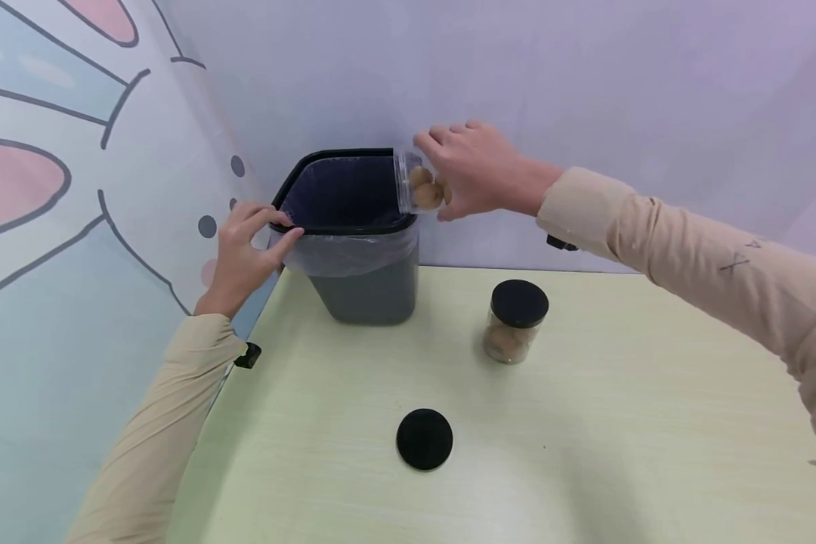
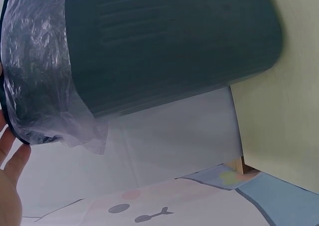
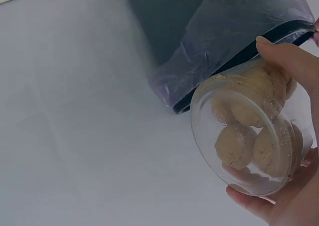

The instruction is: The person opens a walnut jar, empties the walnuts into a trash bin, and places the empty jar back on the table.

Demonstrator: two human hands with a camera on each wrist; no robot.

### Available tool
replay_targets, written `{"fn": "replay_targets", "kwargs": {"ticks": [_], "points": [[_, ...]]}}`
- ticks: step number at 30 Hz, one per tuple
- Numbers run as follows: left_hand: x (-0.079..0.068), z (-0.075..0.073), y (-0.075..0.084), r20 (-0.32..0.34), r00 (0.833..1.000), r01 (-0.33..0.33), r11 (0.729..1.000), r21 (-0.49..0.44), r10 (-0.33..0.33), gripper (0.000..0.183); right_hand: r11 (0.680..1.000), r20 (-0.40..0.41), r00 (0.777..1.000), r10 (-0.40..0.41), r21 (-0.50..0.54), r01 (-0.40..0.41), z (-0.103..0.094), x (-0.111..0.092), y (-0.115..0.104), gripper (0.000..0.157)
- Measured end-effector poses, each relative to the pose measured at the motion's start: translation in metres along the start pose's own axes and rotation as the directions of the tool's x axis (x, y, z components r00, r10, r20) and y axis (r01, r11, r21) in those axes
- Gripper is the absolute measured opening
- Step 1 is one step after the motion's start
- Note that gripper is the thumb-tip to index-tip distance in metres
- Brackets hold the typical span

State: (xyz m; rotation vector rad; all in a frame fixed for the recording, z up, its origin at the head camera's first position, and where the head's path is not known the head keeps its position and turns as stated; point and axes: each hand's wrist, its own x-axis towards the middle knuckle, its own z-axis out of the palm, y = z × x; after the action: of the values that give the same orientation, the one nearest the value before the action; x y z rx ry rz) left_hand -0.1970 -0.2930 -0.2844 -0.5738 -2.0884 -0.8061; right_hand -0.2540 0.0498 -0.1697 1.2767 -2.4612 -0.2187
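My right hand (image 1: 479, 170) grips a clear plastic jar (image 3: 209, 136) tipped on its side, its uncapped mouth at the right rim of a grey trash bin (image 1: 367, 291). Several round brown cookies (image 3: 235, 146) lie inside the jar. A thin plastic liner (image 2: 37, 61) is folded over the bin's black rim (image 1: 343, 229). At the near left corner, my left hand (image 1: 245, 245) pinches that rim between thumb and fingers. The bin leans toward me, and its inside looks dark.
A second jar (image 1: 506, 344) of brown cookies with a black lid (image 1: 520, 302) stands right of the bin. Nearer to me, a loose black lid (image 1: 425, 440) lies flat on the pale table (image 1: 313, 468). A wall (image 1: 585, 91) rises behind, and a cartoon-printed panel (image 1: 54, 340) borders the left.
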Motion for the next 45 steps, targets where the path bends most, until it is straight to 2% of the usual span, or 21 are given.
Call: {"fn": "replay_targets", "kwargs": {"ticks": [5, 14, 20, 29, 38, 45], "points": [[-0.0003, 0.0014, -0.0016, -0.002, 1.0, 0.0, 1.0, 0.001, 0.001, 0.018, 1.0, -0.019, 1.0, -0.009, -0.027, 0.008, 0.0019, 0.001, -0.0006, 0.086], [-0.0008, 0.002, -0.0021, -0.009, 1.0, 0.012, 1.0, 0.004, -0.012, 0.018, 0.99, -0.108, 0.992, -0.066, -0.129, 0.051, 0.0022, 0.0029, 0.0014, 0.078], [-0.0009, 0.0001, 0.0011, -0.003, 1.0, 0.023, 1.0, 0.007, -0.023, 0.018, 0.989, -0.108, 0.991, -0.084, -0.127, 0.07, -0.0001, 0.0026, 0.003, 0.084], [-0.0018, -0.0004, 0.0022, -0.002, 0.999, 0.042, 0.999, -0.003, -0.042, 0.019, 0.982, -0.156, 0.981, -0.116, -0.166, 0.089, 0.0044, 0.0009, 0.0049, 0.074], [-0.0031, -0.0013, 0.0027, -0.006, 0.999, 0.045, 0.999, 0.001, -0.044, 0.019, 0.985, -0.126, 0.988, -0.091, -0.159, 0.071, 0.005, 0.0037, 0.0041, 0.083], [-0.0024, -0.0018, 0.0047, -0.003, 0.999, 0.05, 0.999, 0.004, -0.05, 0.019, 0.989, -0.122, 0.989, -0.085, -0.133, 0.068, 0.0047, 0.0051, 0.0033, 0.082]]}}
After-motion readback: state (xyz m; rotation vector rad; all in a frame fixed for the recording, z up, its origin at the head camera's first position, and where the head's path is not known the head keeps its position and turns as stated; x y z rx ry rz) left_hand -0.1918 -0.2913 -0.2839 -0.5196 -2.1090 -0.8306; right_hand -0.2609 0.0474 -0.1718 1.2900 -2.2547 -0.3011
